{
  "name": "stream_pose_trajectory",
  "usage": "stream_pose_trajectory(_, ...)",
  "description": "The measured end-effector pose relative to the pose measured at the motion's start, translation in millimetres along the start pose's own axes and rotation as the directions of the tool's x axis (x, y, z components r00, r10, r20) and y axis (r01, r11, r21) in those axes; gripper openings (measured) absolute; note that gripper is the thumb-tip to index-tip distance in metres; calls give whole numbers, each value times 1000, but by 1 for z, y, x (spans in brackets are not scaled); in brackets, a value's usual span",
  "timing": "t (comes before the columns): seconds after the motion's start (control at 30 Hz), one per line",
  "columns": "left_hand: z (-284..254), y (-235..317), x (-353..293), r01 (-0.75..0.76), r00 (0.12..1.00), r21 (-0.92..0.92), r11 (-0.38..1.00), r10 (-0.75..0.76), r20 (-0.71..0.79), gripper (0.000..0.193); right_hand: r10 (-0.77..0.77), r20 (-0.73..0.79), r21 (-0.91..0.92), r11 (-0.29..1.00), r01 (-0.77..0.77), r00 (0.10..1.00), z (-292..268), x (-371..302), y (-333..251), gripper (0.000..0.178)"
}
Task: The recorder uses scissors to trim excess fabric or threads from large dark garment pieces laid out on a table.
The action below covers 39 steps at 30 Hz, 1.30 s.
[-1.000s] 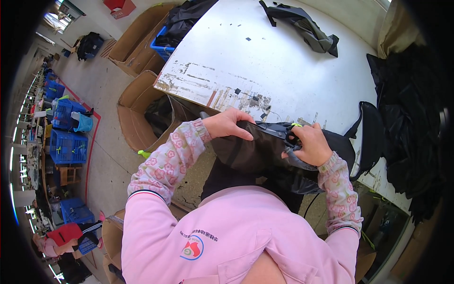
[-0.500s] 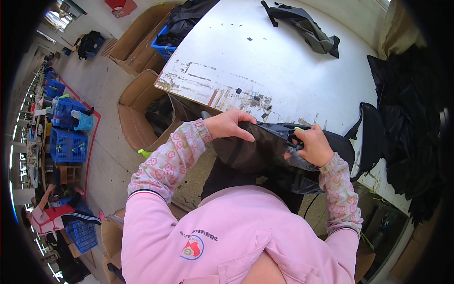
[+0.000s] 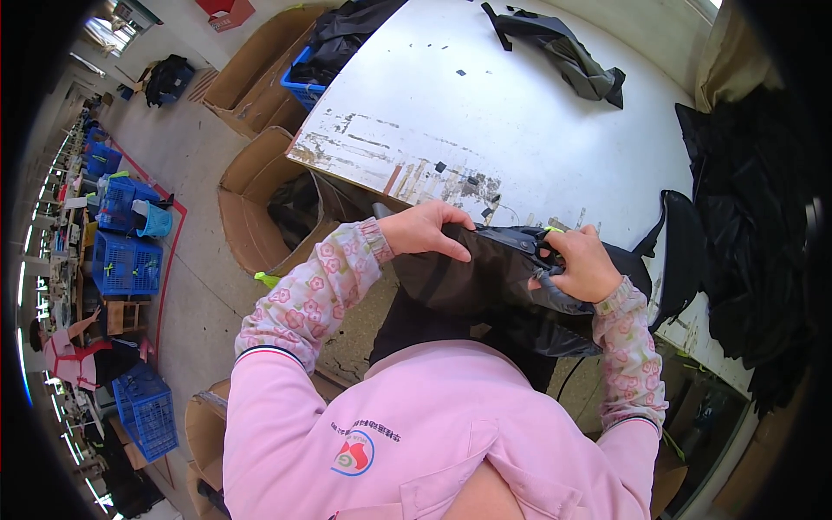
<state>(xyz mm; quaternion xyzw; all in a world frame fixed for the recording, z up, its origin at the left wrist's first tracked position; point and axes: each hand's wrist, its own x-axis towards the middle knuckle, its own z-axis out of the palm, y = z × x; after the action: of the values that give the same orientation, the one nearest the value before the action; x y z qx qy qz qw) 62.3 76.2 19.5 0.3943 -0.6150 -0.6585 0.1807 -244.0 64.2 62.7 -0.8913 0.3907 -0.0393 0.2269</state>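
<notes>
Dark brown-black fabric (image 3: 464, 277), seemingly a sewn piece, hangs over the near edge of the table in front of my body. My left hand (image 3: 426, 230) pinches its upper edge between thumb and fingers. Around dark-handled scissors (image 3: 527, 246), my right hand (image 3: 579, 264) is closed, with fingers in the loops. The scissor blades point left along the fabric's top edge, toward my left hand; where their tips end is hard to make out. A bit of yellow-green (image 3: 553, 230) shows beside the right index finger.
A worn white table (image 3: 555, 147) spreads ahead, bearing dark scraps and a folded dark piece (image 3: 572, 65) at the far side. Black fabric (image 3: 745, 234) is heaped at the right. Cardboard boxes (image 3: 247, 186) and a blue basket (image 3: 305, 85) stand left; a person (image 3: 82, 355) is farther left.
My right hand has shifted slightly right with the scissors. The left hand keeps its pinch on the fabric. Far left, the other person has changed posture.
</notes>
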Motion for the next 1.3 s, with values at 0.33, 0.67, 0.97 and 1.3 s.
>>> stream_pose_trajectory(0.33, 4, 4, 6, -29, 999, 128, 991, 27, 19, 32, -66, -29, -15, 998, 66, 997, -2, 7, -7, 52)
stream_pose_trajectory(0.67, 7, 2, 6, -74, 997, 106, 992, 76, -8, 33, -82, -24, -89, 993, 79, 996, -8, 10, -14, 49)
stream_pose_trajectory(0.97, 9, 2, 5, -128, 992, 51, 990, 128, 12, 35, -55, -4, -86, 995, 54, 998, 2, 4, -3, 35)
stream_pose_trajectory(1.3, -45, 34, 19, -104, 985, 157, 982, 123, -117, 29, 183, -203, 106, 981, -165, 962, 4, -14, 17, 49)
